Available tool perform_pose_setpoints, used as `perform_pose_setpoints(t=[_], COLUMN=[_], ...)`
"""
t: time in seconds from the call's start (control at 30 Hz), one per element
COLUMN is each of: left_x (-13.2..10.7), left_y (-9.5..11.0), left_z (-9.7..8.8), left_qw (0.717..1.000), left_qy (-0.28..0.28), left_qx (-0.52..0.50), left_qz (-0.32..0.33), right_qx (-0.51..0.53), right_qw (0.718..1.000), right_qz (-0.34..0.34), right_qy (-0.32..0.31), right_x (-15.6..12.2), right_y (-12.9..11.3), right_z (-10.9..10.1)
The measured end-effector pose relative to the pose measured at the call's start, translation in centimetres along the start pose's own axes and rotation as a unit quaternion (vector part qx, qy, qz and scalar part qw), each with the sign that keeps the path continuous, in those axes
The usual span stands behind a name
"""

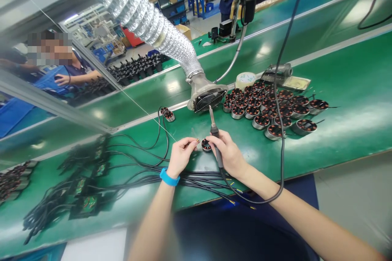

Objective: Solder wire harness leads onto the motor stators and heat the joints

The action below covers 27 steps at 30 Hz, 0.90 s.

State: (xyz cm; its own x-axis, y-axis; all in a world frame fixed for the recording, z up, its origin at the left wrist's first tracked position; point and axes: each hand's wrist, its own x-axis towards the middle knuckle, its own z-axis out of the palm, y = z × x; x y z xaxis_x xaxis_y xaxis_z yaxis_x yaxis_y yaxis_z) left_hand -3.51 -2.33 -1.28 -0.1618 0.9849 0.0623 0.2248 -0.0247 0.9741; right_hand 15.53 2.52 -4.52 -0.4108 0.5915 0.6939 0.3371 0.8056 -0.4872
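My left hand [181,154] pinches a thin wire end [197,140] beside a small round motor stator [206,145] lying on the green bench. A blue band sits on that wrist. My right hand [228,153] grips a soldering iron [213,127] with its tip pointing up and away, toward the fume fan. Its black cable [280,138] loops from under my right forearm up to overhead. The stator lies between the two hands, partly covered by my right fingers.
A cluster of several stators [269,108] lies to the right, a fume extractor fan [206,98] on a silver duct just beyond my hands. Black cable bundles with circuit boards [88,183] cover the left. One lone stator [169,115] sits further back. Another person [73,75] works at back left.
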Motion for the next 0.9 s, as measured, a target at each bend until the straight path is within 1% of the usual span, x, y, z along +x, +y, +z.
perform_pose_setpoints(t=[0.1,0.17,0.23,0.33,0.43,0.5,0.57,0.63,0.73,0.9], left_x=[0.0,-0.1,-0.3,-0.6,-0.8,-0.8,-0.8,-0.8,-0.8,-0.8], left_y=[-0.2,-0.3,-0.3,-0.1,0.2,0.3,0.3,0.4,0.4,0.3], left_z=[-0.1,-0.2,-0.3,-0.4,-0.5,-0.5,-0.5,-0.4,-0.3,-0.2], left_qw=[0.999,0.998,0.997,0.998,0.998,0.998,0.998,0.997,0.993,0.988], left_qy=[0.007,0.007,0.002,-0.009,-0.018,-0.018,-0.015,-0.010,0.004,0.028], left_qx=[-0.035,-0.059,-0.069,-0.069,-0.061,-0.057,-0.063,-0.080,-0.114,-0.147], left_qz=[-0.018,-0.026,-0.023,-0.009,0.000,0.000,0.001,-0.001,-0.017,-0.044], right_qx=[-0.028,-0.039,-0.029,0.041,0.115,0.139,0.149,0.151,0.129,0.071], right_qw=[0.999,0.999,0.999,0.998,0.990,0.984,0.981,0.980,0.984,0.993], right_qz=[-0.023,-0.028,-0.023,0.019,0.073,0.099,0.110,0.104,0.075,0.023], right_qy=[-0.032,-0.019,0.015,0.051,0.048,0.049,0.059,0.073,0.093,0.094], right_x=[-0.3,-0.2,0.2,1.2,2.2,2.5,2.6,2.5,2.1,1.8], right_y=[0.1,-0.3,-1.0,-2.4,-3.5,-3.9,-4.1,-4.4,-4.7,-4.9], right_z=[0.3,0.3,0.3,0.2,0.2,0.3,0.6,0.9,1.4,1.4])
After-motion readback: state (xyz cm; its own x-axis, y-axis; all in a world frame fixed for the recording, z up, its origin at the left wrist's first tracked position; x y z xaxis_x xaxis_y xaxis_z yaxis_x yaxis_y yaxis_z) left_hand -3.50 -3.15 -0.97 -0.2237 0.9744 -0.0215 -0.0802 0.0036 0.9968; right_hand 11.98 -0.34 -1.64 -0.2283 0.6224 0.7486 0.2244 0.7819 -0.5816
